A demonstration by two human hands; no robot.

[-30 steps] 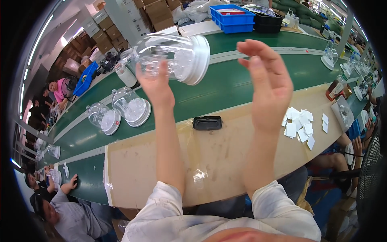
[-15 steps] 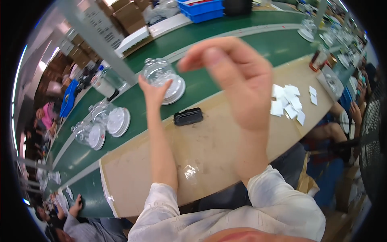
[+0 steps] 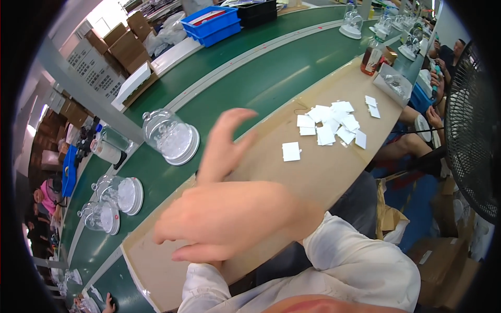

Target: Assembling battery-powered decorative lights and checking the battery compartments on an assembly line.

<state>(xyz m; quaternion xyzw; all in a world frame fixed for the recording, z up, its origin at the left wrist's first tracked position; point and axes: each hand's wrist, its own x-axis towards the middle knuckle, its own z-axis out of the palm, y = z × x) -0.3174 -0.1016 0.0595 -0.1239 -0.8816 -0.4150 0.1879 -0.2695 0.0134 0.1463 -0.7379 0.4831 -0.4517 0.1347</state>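
Note:
My left hand (image 3: 227, 143) is raised over the far edge of the brown board, thumb and fingers apart, holding nothing. Across my left forearm lies my right hand (image 3: 235, 219), close to the camera and pointing left; its thumb stands off from the fingers and nothing shows in it. Beyond the left hand, on the green conveyor belt, a clear dome with a knob and a white round base (image 3: 172, 138) lies tilted, untouched. To the right on the board are a pile of white square pieces (image 3: 329, 122) and a single white square (image 3: 291, 152).
Two more clear domes (image 3: 122, 194) sit farther left on the belt. At the board's right end stand a bottle of reddish liquid (image 3: 371, 60) and an open box (image 3: 392, 83). A black fan (image 3: 472, 130) is at right. Blue crates (image 3: 211, 26) stand beyond the belt; other people sit around.
My left hand has come away from the clear dome. My right hand has swung left and down over my left forearm. The view has turned right, and the black tray is now almost wholly hidden.

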